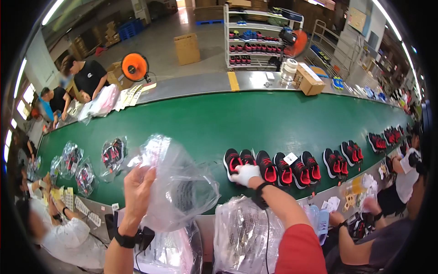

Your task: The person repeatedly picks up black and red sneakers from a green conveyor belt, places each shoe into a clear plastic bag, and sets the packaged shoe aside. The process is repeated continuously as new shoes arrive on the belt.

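The left hand (139, 186) is raised over the near edge of the green belt (191, 109), its fingers and thumb closed on a clear bag (182, 196), which puffs out to the right and sags toward the belt's edge. No shoe shows inside that bag. The right hand (247, 175), in a white glove, reaches forward to the leftmost pair (232, 157), black with red linings. Its fingers are partly bent at the openings of those shoes; whether they grip a shoe or only touch it, I cannot tell. The pair lies on the belt, just right of the bag, toes pointing away from the person. To its right more black and red shoes (283, 174) stand in a row along the near side, with a white tag (290, 158) on top of them. On the left of the belt, well apart from that row, lie several bagged pairs (113, 155). Below the right hand, at the belt's near edge, is a stack of clear bags (242, 233). Co-workers sit close on both sides, one in white (68, 237) at the left, one in dark clothes (383, 246) at the right. Across the belt stand an orange fan (134, 67), a small carton (311, 81) and a shoe rack (226, 36).
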A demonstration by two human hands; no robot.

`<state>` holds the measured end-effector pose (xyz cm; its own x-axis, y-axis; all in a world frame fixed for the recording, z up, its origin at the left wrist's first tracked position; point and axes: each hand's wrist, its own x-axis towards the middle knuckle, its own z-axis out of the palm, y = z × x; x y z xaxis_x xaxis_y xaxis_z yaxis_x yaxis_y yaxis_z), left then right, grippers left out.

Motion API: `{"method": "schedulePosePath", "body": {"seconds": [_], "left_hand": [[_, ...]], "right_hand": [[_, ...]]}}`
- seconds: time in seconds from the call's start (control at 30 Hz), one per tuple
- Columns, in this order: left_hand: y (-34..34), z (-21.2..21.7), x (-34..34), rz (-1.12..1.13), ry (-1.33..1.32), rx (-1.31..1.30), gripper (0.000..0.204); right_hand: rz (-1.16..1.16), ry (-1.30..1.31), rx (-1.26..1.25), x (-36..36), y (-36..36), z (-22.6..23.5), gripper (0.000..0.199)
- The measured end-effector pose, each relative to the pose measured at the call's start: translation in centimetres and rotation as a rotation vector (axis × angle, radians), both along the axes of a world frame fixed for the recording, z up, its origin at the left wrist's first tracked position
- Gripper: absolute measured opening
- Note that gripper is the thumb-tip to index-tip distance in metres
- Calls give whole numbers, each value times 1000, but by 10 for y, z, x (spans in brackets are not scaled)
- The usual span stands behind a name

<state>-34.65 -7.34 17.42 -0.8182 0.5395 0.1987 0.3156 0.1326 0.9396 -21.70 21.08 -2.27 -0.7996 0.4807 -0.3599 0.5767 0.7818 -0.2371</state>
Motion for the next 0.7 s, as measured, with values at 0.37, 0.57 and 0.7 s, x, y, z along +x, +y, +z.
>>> {"method": "schedulePosePath", "body": {"seconds": [0.37, 0.57, 0.7], "left_hand": [[50, -8, 17, -105, 39, 157, 18], [72, -14, 95, -467, 194, 169, 13], [108, 4, 95, -444, 264, 108, 15]], "right_hand": [[-140, 1105, -1209, 123, -49, 216, 69], [372, 430, 221, 97, -119, 202, 32], [713, 295, 368, 101, -155, 205, 34]]}}
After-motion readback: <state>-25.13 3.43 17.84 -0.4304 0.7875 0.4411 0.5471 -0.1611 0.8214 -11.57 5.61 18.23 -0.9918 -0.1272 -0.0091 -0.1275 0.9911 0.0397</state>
